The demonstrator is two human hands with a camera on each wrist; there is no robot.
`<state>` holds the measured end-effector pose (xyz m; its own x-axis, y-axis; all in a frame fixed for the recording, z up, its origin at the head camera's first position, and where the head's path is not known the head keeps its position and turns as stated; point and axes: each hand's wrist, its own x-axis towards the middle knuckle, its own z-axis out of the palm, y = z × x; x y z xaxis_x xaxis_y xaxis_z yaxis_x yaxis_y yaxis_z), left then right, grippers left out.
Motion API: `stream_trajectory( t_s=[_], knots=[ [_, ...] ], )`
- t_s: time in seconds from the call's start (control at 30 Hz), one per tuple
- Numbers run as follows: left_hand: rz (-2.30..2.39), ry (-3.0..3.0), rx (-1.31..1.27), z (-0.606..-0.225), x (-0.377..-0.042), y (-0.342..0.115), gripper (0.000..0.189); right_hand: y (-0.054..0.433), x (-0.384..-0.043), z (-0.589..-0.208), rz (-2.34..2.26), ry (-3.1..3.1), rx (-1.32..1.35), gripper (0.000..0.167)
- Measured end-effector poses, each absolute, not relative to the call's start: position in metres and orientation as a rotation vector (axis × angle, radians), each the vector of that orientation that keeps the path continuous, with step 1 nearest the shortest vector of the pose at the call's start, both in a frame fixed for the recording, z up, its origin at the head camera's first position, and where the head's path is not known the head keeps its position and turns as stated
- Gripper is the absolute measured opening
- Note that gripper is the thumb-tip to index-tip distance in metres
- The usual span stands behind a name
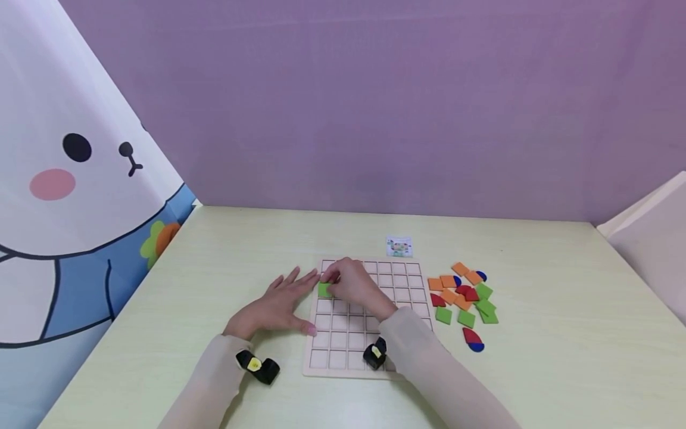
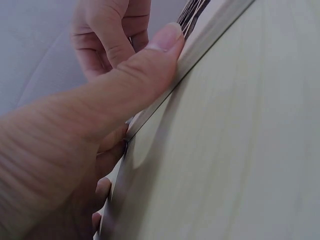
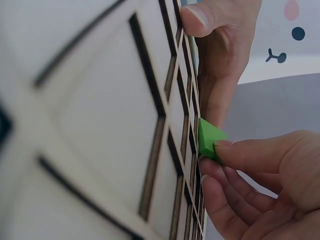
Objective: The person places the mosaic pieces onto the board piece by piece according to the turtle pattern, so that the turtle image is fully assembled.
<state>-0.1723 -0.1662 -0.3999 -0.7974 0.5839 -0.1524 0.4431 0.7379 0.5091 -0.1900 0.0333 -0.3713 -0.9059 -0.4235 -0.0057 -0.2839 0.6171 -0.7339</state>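
A pale wooden grid board (image 1: pixel 321 341) lies on the table, divided into square cells. My right hand (image 1: pixel 354 282) reaches over its upper left part and pinches a green square tile (image 1: pixel 324 290) between thumb and fingers. In the right wrist view that green tile (image 3: pixel 210 140) stands tilted at the board's surface, held by the thumb on its near face. My left hand (image 1: pixel 281 302) lies spread at the board's left side. Its thumb (image 2: pixel 155 55) rests on the board's edge in the left wrist view, with the fingers partly hidden below.
Right of the board lies a loose pile of orange tiles (image 1: pixel 435 284), green tiles (image 1: pixel 443 315), red quarter-round pieces (image 1: pixel 437 300) and blue half-round pieces (image 1: pixel 476 347). A small printed card (image 1: pixel 399 246) lies behind the board. A purple backdrop (image 1: pixel 375 119) stands beyond the table.
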Motion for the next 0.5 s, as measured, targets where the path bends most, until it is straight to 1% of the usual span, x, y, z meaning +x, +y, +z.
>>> stream_trajectory(
  t_s=[0.5],
  knots=[
    [0.666, 2.637, 0.798, -0.4003, -0.1721, -0.1656, 0.108, 0.0323, -0.1922, -0.3757, -1.070, 2.710, -0.628, 0.018]
  ],
)
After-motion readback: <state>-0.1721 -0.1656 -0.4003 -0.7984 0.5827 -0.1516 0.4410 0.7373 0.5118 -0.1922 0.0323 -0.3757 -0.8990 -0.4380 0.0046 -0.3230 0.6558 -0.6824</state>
